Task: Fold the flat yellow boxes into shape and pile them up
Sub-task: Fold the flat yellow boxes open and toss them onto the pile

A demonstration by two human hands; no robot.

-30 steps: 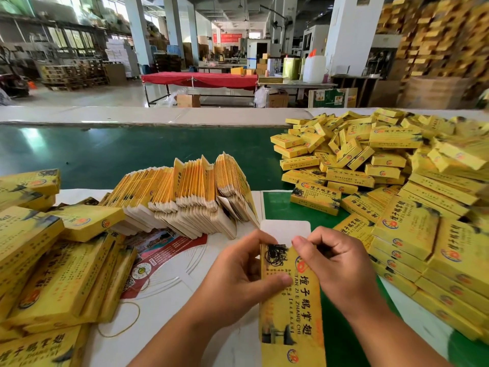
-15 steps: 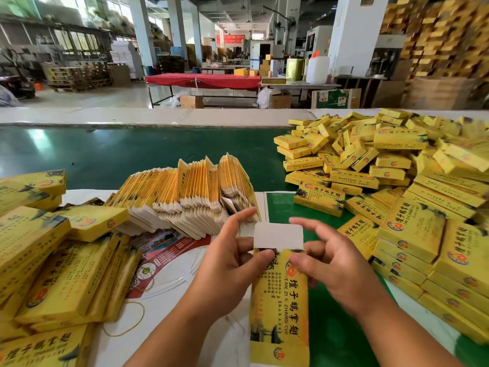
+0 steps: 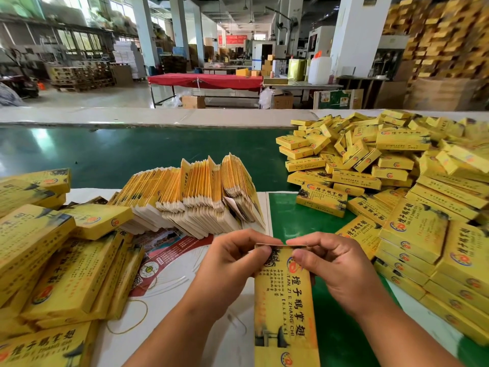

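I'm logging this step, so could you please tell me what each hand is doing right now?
Left hand: pinches the far end of the box.
Right hand: pinches the same end.

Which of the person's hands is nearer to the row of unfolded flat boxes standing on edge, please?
Left. The left hand grips the held box just below the near end of the row of flat boxes; the right hand lies further right, over the green mat.
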